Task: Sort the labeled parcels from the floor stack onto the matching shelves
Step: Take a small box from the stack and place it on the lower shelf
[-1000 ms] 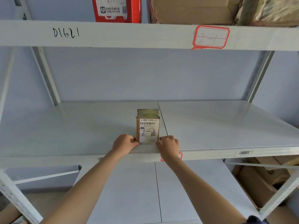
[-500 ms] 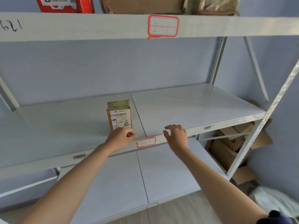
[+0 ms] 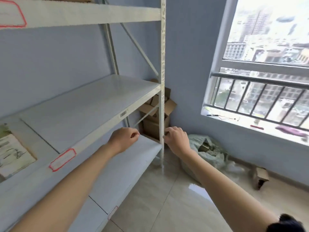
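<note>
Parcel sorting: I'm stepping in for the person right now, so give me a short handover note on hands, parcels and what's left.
Left hand: empty, fingers loosely curled, in front of the middle shelf edge.
Right hand: empty, near the rack's front upright.
Labeled parcel: standing on the middle shelf at far left, above a red-outlined shelf tag; writing too blurred to read.
Done: that parcel is shelved.
Left: the view faces a green sack on the floor by the window; probably fetch the next parcel there. The floor stack itself is not clearly in view.

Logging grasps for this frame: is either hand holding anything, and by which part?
Nothing is held. The left hand and right hand are both empty; the parcel stands alone on the shelf.
</note>
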